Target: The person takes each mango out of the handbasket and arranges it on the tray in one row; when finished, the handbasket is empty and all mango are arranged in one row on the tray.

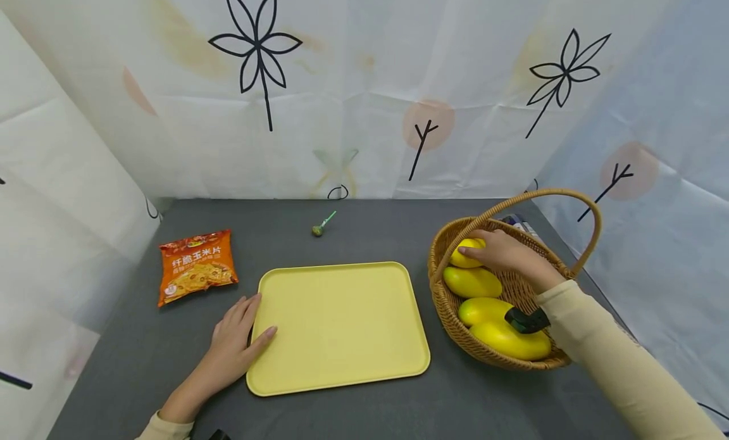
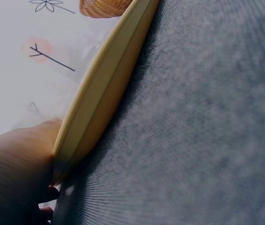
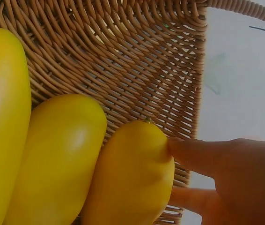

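My right hand (image 1: 501, 253) reaches into a wicker basket (image 1: 441, 307) and grips a yellow mango (image 3: 130, 173) at the far end, with fingertips against its side in the right wrist view. Beside that fruit lies a second yellow mango (image 1: 473, 282), and more yellow fruit (image 1: 509, 340) fills the near end. My left hand (image 1: 236, 335) rests at the left edge of a yellow tray (image 1: 342, 329). Its thumb lies over the rim onto the tray, while the other fingers extend along the outside. In the left wrist view the hand (image 2: 20, 159) meets the tray's rim (image 2: 97, 93).
An orange snack bag (image 1: 197, 266) lies left of the tray on the grey tabletop (image 1: 364, 231). Behind the tray is a small lollipop (image 1: 318, 230) with a green stick. The basket's tall handle (image 1: 595, 228) arches above it. Patterned white cloth (image 1: 353, 92) encloses the table.
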Motion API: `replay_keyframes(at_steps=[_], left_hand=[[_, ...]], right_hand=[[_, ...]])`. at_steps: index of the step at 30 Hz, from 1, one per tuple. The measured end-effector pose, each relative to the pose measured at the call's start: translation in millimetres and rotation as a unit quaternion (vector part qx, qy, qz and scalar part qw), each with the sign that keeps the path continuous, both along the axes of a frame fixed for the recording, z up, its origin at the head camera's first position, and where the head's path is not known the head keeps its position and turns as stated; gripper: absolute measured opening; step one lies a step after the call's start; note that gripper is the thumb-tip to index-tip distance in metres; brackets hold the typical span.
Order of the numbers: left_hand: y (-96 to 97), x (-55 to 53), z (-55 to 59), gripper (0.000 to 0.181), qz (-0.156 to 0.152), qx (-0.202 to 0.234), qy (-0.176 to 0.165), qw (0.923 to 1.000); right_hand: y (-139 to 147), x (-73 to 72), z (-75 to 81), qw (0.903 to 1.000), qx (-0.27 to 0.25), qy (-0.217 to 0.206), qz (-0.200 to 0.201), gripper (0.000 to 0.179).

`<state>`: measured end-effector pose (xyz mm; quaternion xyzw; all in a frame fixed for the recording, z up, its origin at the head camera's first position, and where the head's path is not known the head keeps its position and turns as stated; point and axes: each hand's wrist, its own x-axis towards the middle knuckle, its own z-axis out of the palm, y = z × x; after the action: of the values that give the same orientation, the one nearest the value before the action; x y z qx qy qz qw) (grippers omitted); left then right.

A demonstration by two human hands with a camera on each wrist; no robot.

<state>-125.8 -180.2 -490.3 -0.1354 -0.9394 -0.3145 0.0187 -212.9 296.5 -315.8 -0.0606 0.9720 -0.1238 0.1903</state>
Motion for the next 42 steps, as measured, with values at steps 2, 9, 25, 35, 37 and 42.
replay_keyframes(at_steps=[2,9,25,35,37,42], left_hand=[[-0.2,-0.1,0.2,0.073,0.000,0.001,0.002,1.0000],[-0.6,0.4,-0.8,0.072,0.000,0.003,0.004,1.0000],[1.0,0.8,-1.0,0.072,-0.002,0.003,0.004,1.0000],[0.3,0.7,-1.6,0.072,-0.002,0.000,0.002,1.0000],[-0.1,0.6,-1.7,0.072,-0.002,-0.001,0.003,1.0000],[-1.1,0.7,-0.8,0.072,-0.002,-0.001,0.005,1.0000]], right_hand=[[0,0.2,0.9,0.9999,0.011,-0.004,0.007,0.070],[1,2.1,-5.2,0.9999,-0.014,-0.002,-0.005,0.072],[-2,10.2,-0.8,0.9996,-0.008,0.005,-0.028,0.077],[-1,14.8,-7.9,0.9988,-0.018,0.045,-0.009,0.063],[-1,16.5,-8.8,0.9984,-0.020,0.052,-0.007,0.063],[-2,22.6,-8.3,0.9975,-0.025,0.066,-0.008,0.064]])
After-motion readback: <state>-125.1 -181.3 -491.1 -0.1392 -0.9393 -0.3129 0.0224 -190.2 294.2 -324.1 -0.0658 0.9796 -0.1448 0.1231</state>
